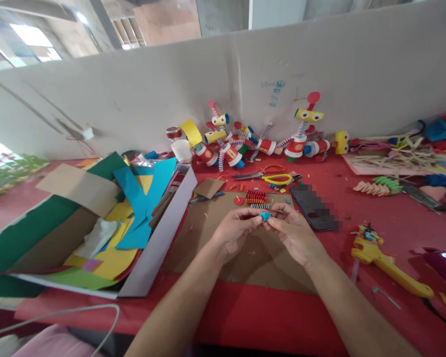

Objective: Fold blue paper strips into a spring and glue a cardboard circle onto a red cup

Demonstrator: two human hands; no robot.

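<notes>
Between the fingertips of both hands is a small piece of folded blue paper [265, 216]. My left hand [232, 230] pinches its left side, and my right hand [293, 233] pinches its right side. Both hands hover over a brown cardboard sheet [204, 238]. Just beyond them lie red and orange folded paper springs [255, 197] and a red paper disc [238, 200]. Scissors with yellow handles [278, 178] rest farther back. A phone [314, 208] lies to the right of my right hand.
An open box [159, 243] of coloured paper stands at left. Paper-cup figures [232, 153] line the grey partition [171, 84]. A yellow glue gun [390, 265] lies at right, with thin strips [390, 153] behind it on the red table [275, 317].
</notes>
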